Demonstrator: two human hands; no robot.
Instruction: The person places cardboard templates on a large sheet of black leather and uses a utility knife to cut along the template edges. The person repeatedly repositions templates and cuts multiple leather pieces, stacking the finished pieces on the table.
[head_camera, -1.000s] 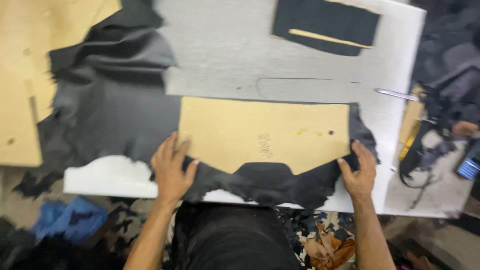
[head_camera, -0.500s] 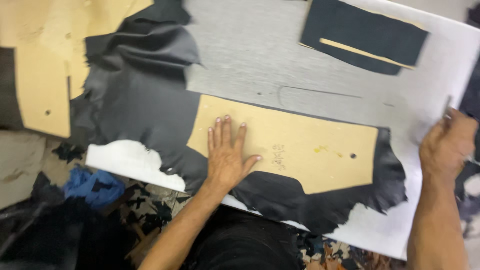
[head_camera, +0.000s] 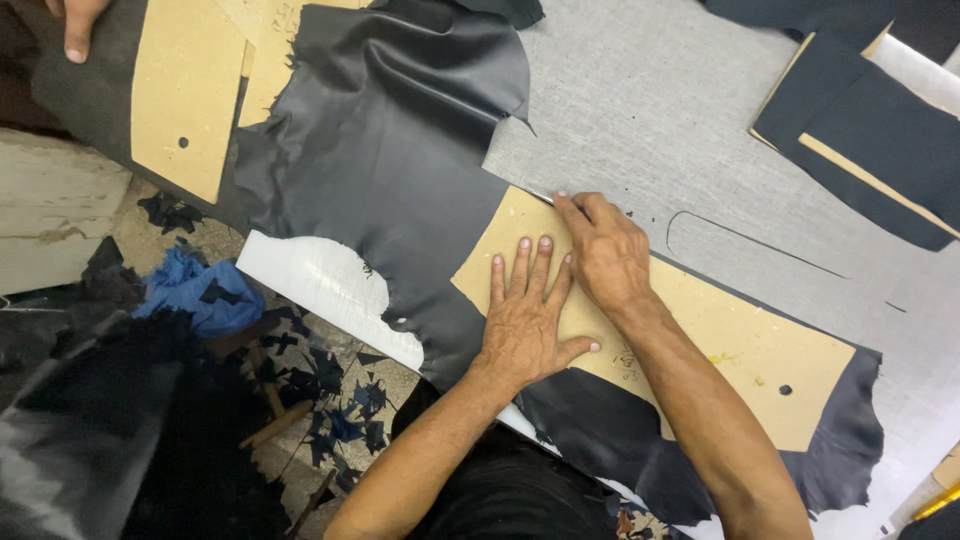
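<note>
A tan cardboard pattern (head_camera: 720, 340) lies on a sheet of black leather (head_camera: 400, 160) spread over the grey cutting table (head_camera: 650, 90). My left hand (head_camera: 525, 320) rests flat on the pattern's left end, fingers spread, holding nothing. My right hand (head_camera: 600, 250) crosses just above it at the pattern's upper left edge. Its fingers are pinched on a thin blade (head_camera: 543, 195) that touches the leather along that edge. The leather sticks out below and to the right of the pattern.
Another person's hand (head_camera: 72, 25) presses on a second cardboard pattern (head_camera: 185, 90) at the top left. Dark cut pieces (head_camera: 880, 130) lie at the top right. Beyond the table's white edge (head_camera: 310, 285), a blue cloth (head_camera: 195, 290) and leather scraps (head_camera: 330, 390) lie on the floor.
My right hand has come back from the table's right side to the pattern's upper left edge. My left hand stays flat on the pattern. The view has shifted closer and to the left.
</note>
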